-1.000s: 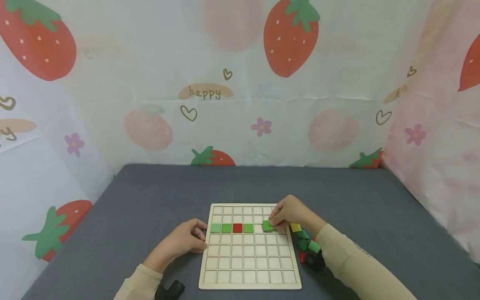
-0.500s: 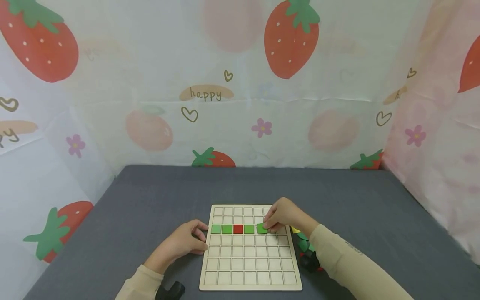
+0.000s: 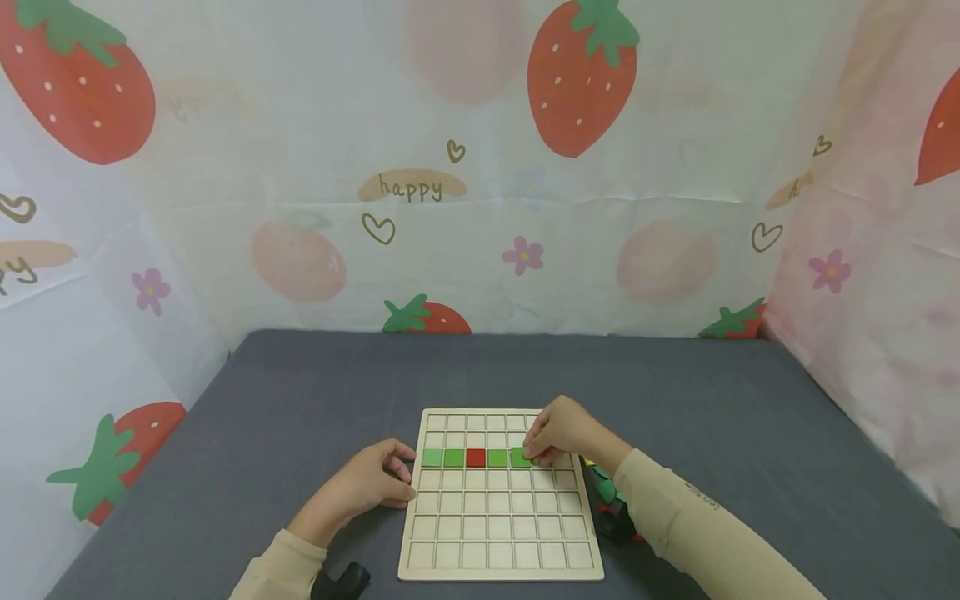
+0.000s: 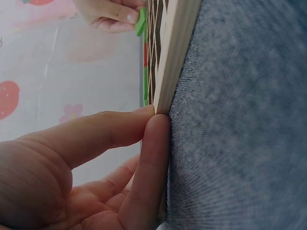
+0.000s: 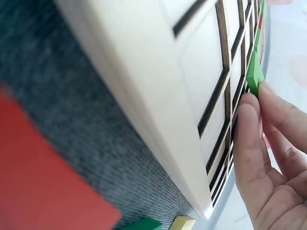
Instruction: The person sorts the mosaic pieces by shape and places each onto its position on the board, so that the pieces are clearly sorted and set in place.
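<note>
A wooden grid board (image 3: 500, 529) lies on the dark cloth, its cells outlined by dark grooves in the wrist views. My left hand (image 3: 367, 477) holds its left edge, thumb and a finger meeting at the rim (image 4: 165, 91) in the left wrist view. Over the third row from the back, my right hand (image 3: 564, 431) pinches a green square tile (image 3: 519, 457) by its right side. The right wrist view shows this tile (image 5: 254, 74) tilted, its lower edge at the cell. To its left in that row lie a red tile (image 3: 476, 457) and several green tiles (image 3: 454, 457).
Loose green, yellow and red pieces (image 3: 606, 490) lie right of the board, partly hidden by my right forearm. A black wrist mount (image 3: 343, 581) hangs below my left wrist. Strawberry-printed cloth (image 3: 480, 250) encloses the back and sides of the table (image 3: 322, 375).
My right hand has moved left with the green tile, bringing it from right of the fifth cell down over that cell. The left hand stays at the board's edge.
</note>
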Demonstrator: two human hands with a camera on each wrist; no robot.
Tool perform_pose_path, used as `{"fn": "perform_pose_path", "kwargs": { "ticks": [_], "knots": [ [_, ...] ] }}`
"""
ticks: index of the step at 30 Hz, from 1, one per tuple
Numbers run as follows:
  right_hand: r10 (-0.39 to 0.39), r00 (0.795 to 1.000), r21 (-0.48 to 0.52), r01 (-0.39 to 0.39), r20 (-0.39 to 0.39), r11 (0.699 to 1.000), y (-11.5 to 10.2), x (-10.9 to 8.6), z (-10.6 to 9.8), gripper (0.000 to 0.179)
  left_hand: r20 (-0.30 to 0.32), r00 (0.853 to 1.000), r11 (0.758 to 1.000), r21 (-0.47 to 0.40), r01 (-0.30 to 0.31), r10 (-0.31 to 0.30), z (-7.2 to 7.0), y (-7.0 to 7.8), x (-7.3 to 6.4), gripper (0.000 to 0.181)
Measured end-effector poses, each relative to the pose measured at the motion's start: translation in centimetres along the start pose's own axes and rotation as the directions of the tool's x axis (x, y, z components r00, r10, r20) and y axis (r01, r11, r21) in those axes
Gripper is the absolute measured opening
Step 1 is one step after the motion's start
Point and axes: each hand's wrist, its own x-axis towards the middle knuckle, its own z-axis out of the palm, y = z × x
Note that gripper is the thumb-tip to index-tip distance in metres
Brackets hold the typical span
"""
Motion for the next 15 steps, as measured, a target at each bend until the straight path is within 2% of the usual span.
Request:
{"fn": "perform_pose_path", "kwargs": {
  "ticks": [7, 15],
  "knots": [
    [-0.008, 1.000, -0.025, 0.008, -0.010, 1.000, 0.15, 0.29, 0.39, 0.005, -0.013, 1.000, 1.000, -0.001, 0.014, -0.014, 0.02, 0.00, -0.05, 0.051],
    [-0.047, 0.998, -0.068, 0.045, -0.033, 0.997, 0.29, 0.27, 0.63, 0.006, -0.013, 1.000, 1.000, -0.011, 0.002, -0.002, 0.02, 0.10, -0.19, 0.050]
  ]
}}
